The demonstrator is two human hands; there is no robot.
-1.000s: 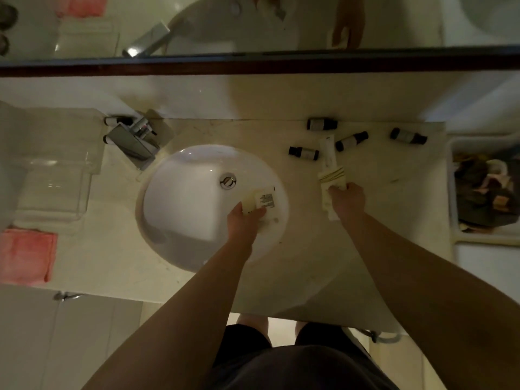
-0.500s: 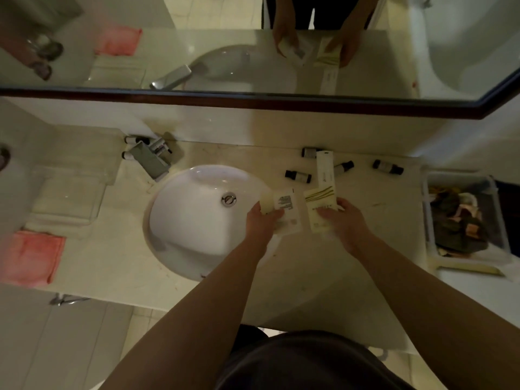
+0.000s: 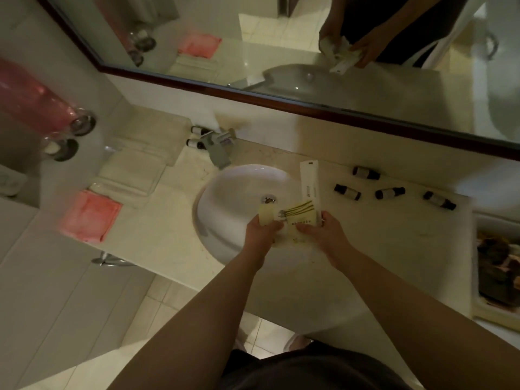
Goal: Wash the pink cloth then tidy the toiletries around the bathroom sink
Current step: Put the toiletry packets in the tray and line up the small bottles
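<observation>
Over the sink's (image 3: 225,192) right rim, both hands bring cream toiletry packets (image 3: 299,218) together: the left hand (image 3: 260,230) pinches a small packet, the right hand (image 3: 326,235) grips a striped one and a long white sachet (image 3: 309,178). The pink cloth (image 3: 88,216) lies folded on the counter (image 3: 365,235) at far left, beside white towels (image 3: 135,170), so tidying appears underway. Next, probably, the gathered packets need a resting place. Four small dark bottles (image 3: 389,192) lie scattered to the right, two more by the tap (image 3: 218,149)
</observation>
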